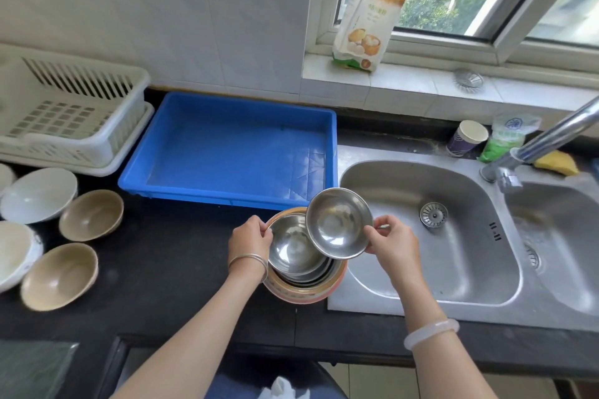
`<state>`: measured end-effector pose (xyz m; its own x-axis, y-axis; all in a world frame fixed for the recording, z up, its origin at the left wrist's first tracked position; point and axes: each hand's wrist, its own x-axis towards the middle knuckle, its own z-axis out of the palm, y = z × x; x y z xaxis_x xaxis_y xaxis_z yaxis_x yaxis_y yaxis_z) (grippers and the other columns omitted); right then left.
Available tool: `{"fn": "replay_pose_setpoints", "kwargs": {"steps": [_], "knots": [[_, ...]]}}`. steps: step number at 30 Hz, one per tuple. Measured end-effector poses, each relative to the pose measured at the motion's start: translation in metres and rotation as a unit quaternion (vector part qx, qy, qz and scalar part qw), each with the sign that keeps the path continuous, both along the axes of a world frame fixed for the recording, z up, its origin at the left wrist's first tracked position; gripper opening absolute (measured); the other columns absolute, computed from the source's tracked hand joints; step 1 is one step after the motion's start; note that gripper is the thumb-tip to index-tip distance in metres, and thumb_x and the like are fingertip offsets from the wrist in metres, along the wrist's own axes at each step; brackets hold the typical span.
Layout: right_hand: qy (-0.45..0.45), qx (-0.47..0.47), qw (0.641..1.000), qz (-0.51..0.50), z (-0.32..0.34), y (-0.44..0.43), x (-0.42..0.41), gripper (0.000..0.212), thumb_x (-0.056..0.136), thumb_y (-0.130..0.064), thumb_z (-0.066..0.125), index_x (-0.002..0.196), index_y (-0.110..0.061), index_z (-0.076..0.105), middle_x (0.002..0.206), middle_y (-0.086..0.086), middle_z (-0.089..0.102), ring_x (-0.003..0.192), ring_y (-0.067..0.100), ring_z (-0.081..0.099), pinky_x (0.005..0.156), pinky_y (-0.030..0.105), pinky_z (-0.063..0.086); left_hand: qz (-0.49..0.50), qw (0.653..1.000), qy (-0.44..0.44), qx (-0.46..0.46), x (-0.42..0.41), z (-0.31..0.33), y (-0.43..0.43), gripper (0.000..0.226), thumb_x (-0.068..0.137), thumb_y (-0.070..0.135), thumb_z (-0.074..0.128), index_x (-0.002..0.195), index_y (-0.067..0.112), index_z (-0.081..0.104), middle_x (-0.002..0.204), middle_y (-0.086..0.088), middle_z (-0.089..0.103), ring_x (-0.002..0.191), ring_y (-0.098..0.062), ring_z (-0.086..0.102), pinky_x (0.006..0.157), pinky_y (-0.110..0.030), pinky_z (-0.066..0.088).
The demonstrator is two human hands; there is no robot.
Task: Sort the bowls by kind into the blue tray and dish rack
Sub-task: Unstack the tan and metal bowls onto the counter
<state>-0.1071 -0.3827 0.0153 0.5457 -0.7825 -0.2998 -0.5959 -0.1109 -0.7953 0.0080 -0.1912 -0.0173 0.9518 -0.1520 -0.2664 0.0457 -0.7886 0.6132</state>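
A: Head view: what are we holding?

B: Our right hand [390,241] pinches the rim of a steel bowl [338,223], tilted and lifted just above the stack [298,269]. Our left hand [249,241] has its fingers curled on the stack's rim at nine o'clock.

A: Where does the bowl go?

B: The blue tray [233,146] lies at twelve o'clock from the stack, the dish rack [64,113] at ten.

A: What could go wrong?

B: We judge the pinch thin. A slip drops the bowl into the sink [453,269] at three o'clock. The stack sits where worktop [168,253] meets sink, so a nudge could tip it.
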Motion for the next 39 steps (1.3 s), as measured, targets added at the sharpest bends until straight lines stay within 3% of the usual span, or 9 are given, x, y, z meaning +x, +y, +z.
{"fn": "replay_pose_setpoints", "kwargs": {"steps": [7,14,19,25,31,33,37,39], "knots": [[-0.01,-0.003,1.0,0.005,0.006,-0.005,0.001,0.01,0.082,-0.011,0.062,0.074,-0.015,0.057,0.067,0.002,0.069,0.049,0.012,0.067,0.066,0.037,0.058,0.006,1.0,-0.011,0.018,-0.002,0.007,-0.001,0.019,0.091,0.025,0.051,0.079,0.012,0.057,0.076,-0.005,0.063,0.071,-0.025,0.06,0.06,-0.032,0.05],[-0.018,0.014,0.999,0.026,0.012,-0.003,0.0,0.005,0.082,-0.011,0.063,0.08,-0.016,0.064,0.068,0.001,0.071,0.053,0.015,0.07,0.068,0.039,0.059,0.026,0.999,-0.044,-0.015,-0.007,0.02,-0.007,0.019,0.091,0.024,0.052,0.075,0.015,0.054,0.066,0.003,0.056,0.061,-0.015,0.055,0.054,-0.026,0.044],[-0.04,0.022,0.998,0.05,0.021,0.002,0.005,0.015,0.081,-0.011,0.063,0.077,-0.024,0.067,0.063,-0.006,0.071,0.052,0.011,0.07,0.068,0.037,0.06,0.065,0.996,-0.038,-0.055,-0.001,0.029,0.008,0.018,0.09,0.022,0.055,0.073,0.016,0.054,0.064,0.008,0.053,0.061,-0.012,0.053,0.052,-0.022,0.04],[-0.063,0.064,0.992,0.089,0.028,0.02,0.029,0.013,0.082,-0.009,0.063,0.083,-0.02,0.07,0.073,0.003,0.072,0.054,0.011,0.069,0.069,0.038,0.061,0.137,0.984,-0.017,-0.11,0.005,0.041,0.05,0.016,0.088,0.02,0.057,0.072,0.02,0.056,0.072,0.003,0.063,0.07,-0.019,0.065,0.067,-0.035,0.056],[-0.064,0.07,0.983,0.155,0.024,0.062,0.064,0.011,0.082,-0.012,0.066,0.082,-0.022,0.069,0.077,0.004,0.071,0.053,0.008,0.068,0.06,0.027,0.06,0.256,0.951,0.018,-0.172,0.005,0.036,0.114,0.012,0.085,0.016,0.06,0.073,0.017,0.06,0.074,-0.001,0.065,0.068,-0.017,0.065,0.067,-0.036,0.059],[-0.058,0.081,0.979,0.178,0.018,0.08,0.077,0.012,0.082,-0.012,0.064,0.081,-0.022,0.068,0.074,0.003,0.071,0.053,0.009,0.068,0.062,0.029,0.06,0.303,0.933,0.029,-0.194,0.004,0.032,0.137,0.015,0.084,0.014,0.06,0.07,0.018,0.06,0.075,-0.004,0.066,0.067,-0.018,0.066,0.065,-0.035,0.059],[-0.045,0.112,0.971,0.206,0.004,0.119,0.11,0.013,0.08,-0.005,0.06,0.082,-0.015,0.069,0.058,-0.004,0.068,0.047,0.005,0.064,0.047,0.016,0.051,0.37,0.903,0.048,-0.212,-0.004,0.015,0.182,0.015,0.084,0.012,0.061,0.07,0.017,0.059,0.078,-0.007,0.067,0.068,-0.019,0.066,0.06,-0.031,0.058],[-0.034,0.123,0.966,0.225,-0.005,0.139,0.127,0.013,0.08,-0.003,0.059,0.079,-0.014,0.067,0.059,-0.002,0.067,0.05,0.007,0.065,0.048,0.015,0.052,0.399,0.889,0.055,-0.218,-0.008,0.006,0.2,0.015,0.084,0.011,0.061,0.07,0.016,0.058,0.082,-0.009,0.067,0.068,-0.02,0.066,0.059,-0.029,0.057]]}}
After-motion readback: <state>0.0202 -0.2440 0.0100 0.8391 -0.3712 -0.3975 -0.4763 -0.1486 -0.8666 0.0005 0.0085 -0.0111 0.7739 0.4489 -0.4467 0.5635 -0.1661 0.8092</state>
